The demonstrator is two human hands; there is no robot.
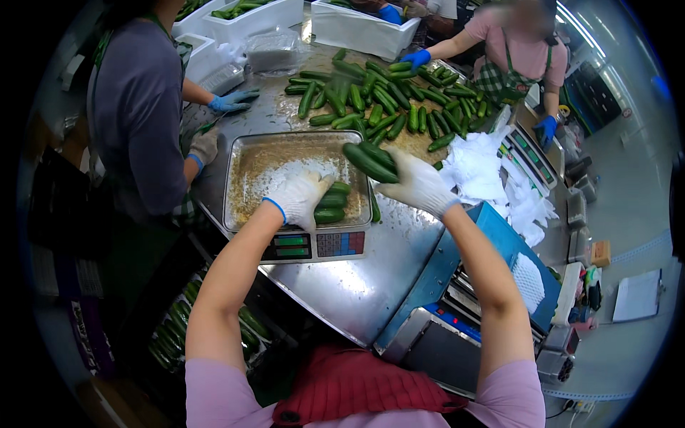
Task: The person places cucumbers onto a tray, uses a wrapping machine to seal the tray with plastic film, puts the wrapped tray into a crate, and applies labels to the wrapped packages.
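Green cucumbers (370, 162), grasped in the white-gloved right hand (419, 184), are held above the digital scale (341, 244) near its pan's (250, 171) right rim; pan cucumbers (332, 203) are met by the left hand (300, 197), grip indeterminable. Weighing seems underway; gentle lowering seems called for.

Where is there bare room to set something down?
The steel table is bare from the scale keypad to the blue machine; so is the tray left of the left hand. Crowded: the far side, by the cucumber pile; the right, by the white heap.
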